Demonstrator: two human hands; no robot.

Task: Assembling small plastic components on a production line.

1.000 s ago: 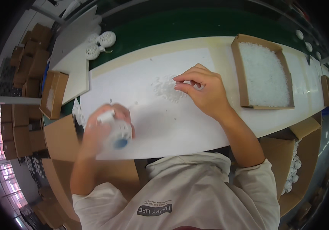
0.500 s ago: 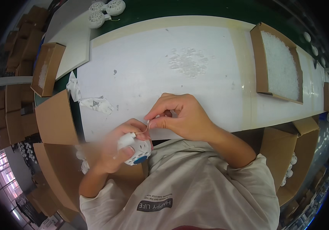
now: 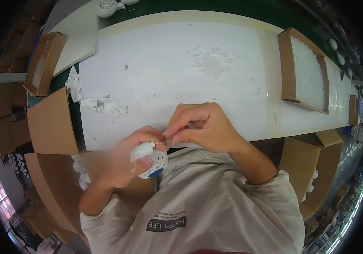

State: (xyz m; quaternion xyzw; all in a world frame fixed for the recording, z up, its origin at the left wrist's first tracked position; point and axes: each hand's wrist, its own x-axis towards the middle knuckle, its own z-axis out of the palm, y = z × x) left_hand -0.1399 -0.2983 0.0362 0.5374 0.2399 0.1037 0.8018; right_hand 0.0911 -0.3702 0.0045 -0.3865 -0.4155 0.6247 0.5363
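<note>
Close against the shirt (image 3: 215, 192), by the table's (image 3: 156, 80) near edge, I see a white rounded case (image 3: 161, 157), slotted on its side, with a blue disc (image 3: 156, 172) on its lower face and a thin pale wire (image 3: 159, 142) coming from its stub. The left hand (image 3: 124, 160) is wrapped around it, thumb across the front. The right hand (image 3: 210, 129) comes in from the other side, wrist bent, thumb and forefinger pinched together at the wire's end; whatever sits between those tips is too small to make out. A blur smears the left hand's outer side. Farther off lie a patch of clear bits (image 3: 213, 62) and a carton tray (image 3: 289, 72); at the top, white balls (image 3: 106, 8) are partly cut off.
</note>
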